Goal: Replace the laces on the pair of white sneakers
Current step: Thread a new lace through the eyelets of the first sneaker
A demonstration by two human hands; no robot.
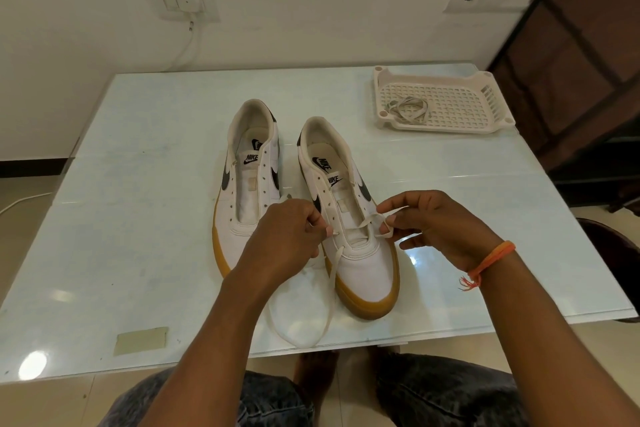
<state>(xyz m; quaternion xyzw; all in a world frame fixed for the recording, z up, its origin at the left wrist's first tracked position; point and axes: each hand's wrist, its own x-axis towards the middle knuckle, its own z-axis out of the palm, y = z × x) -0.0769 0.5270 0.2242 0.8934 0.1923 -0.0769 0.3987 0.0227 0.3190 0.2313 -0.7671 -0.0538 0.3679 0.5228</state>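
Pale and glossy, the surface [138, 156] stands against a white wall and carries both white sneakers side by side, toes toward the person, so the eyelets face up within easy reach. The left sneaker [247, 184] shows bare eyelets; the right sneaker [349, 218] is the one in hand. A cream lace [332, 274] crosses its lowest eyelets, and its long slack loops off the toe toward the near edge, out of the way. The left hand [287, 236] pinches the lace at an eyelet in a narrow grip, likely to feed it, while the right hand [429, 222] pinches the other end taut. A spare lace [408, 109] waits in the perforated tray [460, 104] at the far right.
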